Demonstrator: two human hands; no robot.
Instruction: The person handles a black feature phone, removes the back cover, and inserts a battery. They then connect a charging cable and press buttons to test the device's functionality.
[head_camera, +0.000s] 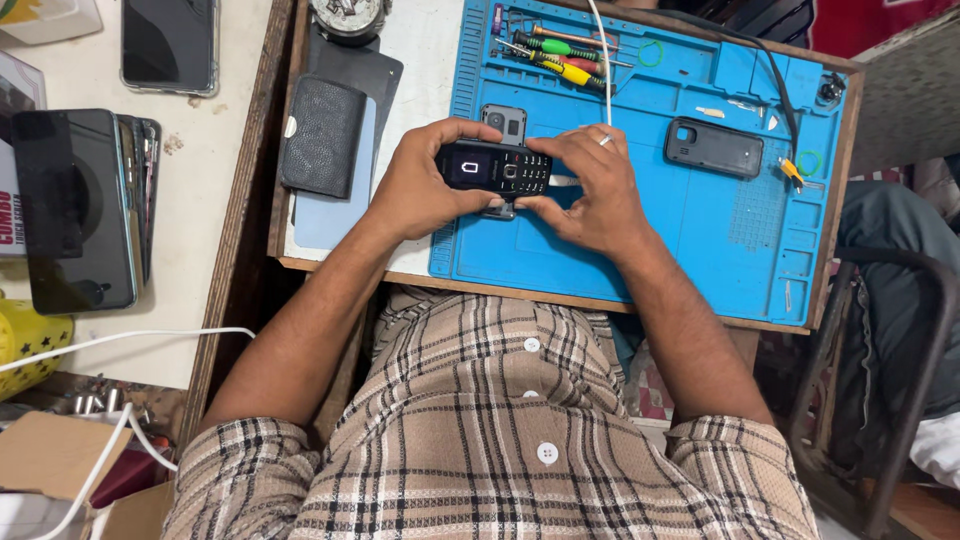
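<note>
A small black keypad phone (495, 168) with a lit screen lies sideways above the blue work mat (640, 230). My left hand (425, 180) grips its screen end. My right hand (590, 190) holds the keypad end, thumb under the phone and fingers over its top edge. A grey phone part with a camera hole (505, 122) lies on the mat just behind the phone. A second grey piece peeks out below the phone.
A black phone back cover (714, 147) lies on the mat's right half. Several screwdrivers (560, 55) rest at the mat's top edge, crossed by a white cable (603, 55). A black wallet (321, 135) and smartphones (75, 210) lie to the left.
</note>
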